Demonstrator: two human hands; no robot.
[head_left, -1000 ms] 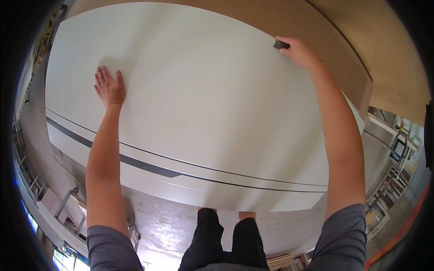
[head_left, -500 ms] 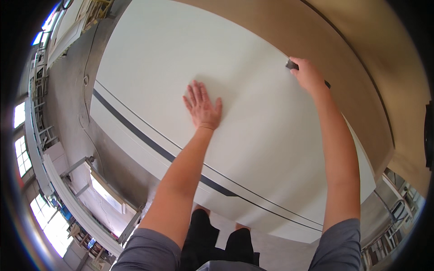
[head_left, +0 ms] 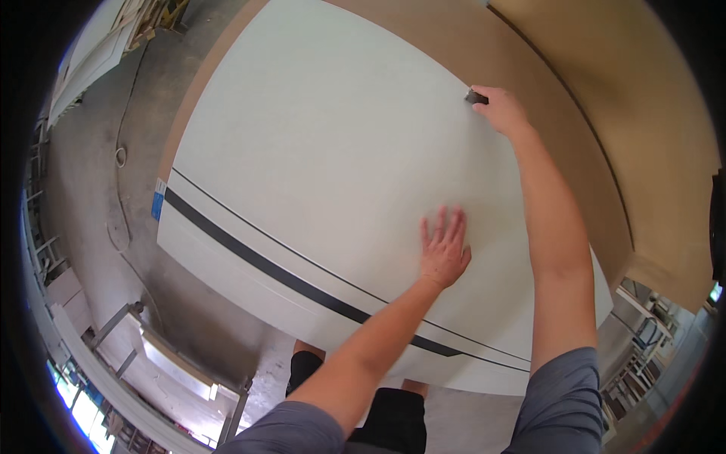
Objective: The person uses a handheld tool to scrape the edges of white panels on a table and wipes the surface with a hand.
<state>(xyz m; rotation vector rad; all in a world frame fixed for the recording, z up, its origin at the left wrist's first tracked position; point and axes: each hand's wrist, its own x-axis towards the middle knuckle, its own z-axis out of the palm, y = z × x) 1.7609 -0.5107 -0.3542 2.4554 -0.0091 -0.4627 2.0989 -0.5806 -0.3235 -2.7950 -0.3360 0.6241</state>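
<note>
In front of me lies a large off-white panel (head_left: 318,144) with a wide black stripe (head_left: 280,280) and a thin dark line running along its near side. My left hand (head_left: 445,250) rests palm down on the panel, right of its middle, with the fingers spread. At the panel's far edge my right hand (head_left: 503,110) grips a small dark block-shaped tool (head_left: 476,97) between thumb and fingers. One end of the tool pokes out to the left, touching or just over the edge. My fingers hide the rest of it, so its exact kind cannot be told.
Beneath the panel, brown board (head_left: 423,23) extends along the far side, and a tall tan sheet (head_left: 628,113) stands beyond. A blue-and-white label (head_left: 158,200) sticks out at the left end. A cable (head_left: 121,157) crosses the floor; a metal frame (head_left: 117,325) stands lower left.
My left hand has shifted right and nearer to me across the panel. The right hand with the tool sits slightly farther left along the far edge. The whole view has turned a little.
</note>
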